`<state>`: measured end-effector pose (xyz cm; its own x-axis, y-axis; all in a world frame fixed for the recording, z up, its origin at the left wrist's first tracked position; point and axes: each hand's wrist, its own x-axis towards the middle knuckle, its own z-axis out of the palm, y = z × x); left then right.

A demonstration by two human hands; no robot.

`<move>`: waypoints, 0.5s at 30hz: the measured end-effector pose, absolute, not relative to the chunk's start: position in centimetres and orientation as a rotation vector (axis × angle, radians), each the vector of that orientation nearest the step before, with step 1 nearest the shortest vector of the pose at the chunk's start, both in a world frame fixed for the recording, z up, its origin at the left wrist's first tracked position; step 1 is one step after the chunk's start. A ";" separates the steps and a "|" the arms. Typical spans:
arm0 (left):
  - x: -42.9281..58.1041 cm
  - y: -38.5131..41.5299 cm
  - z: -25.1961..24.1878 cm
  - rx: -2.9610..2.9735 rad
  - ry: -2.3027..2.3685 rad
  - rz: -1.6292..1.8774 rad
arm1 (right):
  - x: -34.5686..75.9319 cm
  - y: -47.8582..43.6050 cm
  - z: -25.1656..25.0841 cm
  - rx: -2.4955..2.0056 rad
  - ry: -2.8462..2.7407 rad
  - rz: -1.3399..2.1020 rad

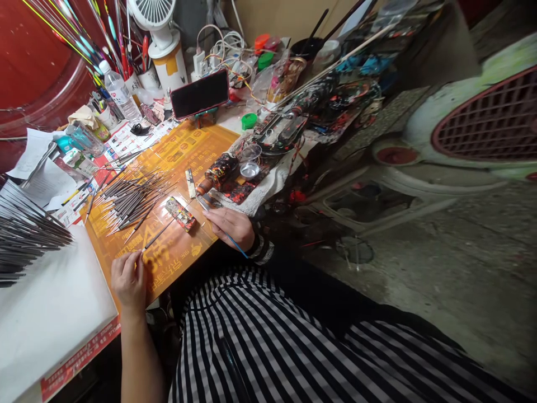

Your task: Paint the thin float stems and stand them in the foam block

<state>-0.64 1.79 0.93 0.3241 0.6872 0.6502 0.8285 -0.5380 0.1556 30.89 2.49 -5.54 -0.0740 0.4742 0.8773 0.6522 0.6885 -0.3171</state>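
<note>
One thin, dark, straight stick is pinched in the left hand, pointing to two o'clock, toward a boxy block speckled with paint. The right hand grips a slim brush with a blue handle. At twelve o'clock from the left hand, a spiky heap of sticks lies on the shiny orange counter.

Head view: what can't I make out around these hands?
In the head view:
Dark stick: held end hidden by the left hand.
Slim blue handle: partly hidden by the right hand.
Cluster of dark rods: cut off by the left edge.
White fan: cut off by the top edge.
Bottle label: print too small.
</note>
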 end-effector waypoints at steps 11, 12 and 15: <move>-0.5 1.6 0.9 -2.385 -1.402 -1.009 | 30.0 1.6 -6.3 -0.890 -1.695 -0.151; -0.4 1.6 0.9 -2.383 -1.405 -1.014 | 29.4 1.4 -6.2 -0.860 -1.704 -0.141; -0.3 1.4 0.9 -2.375 -1.425 -1.027 | 27.7 0.7 -6.0 -0.763 -1.746 -0.081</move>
<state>-0.30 1.44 0.89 0.2989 0.7040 0.6443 0.8338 -0.5211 0.1826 27.70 0.69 -6.00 -0.1170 0.4473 0.8867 0.5271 0.7847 -0.3263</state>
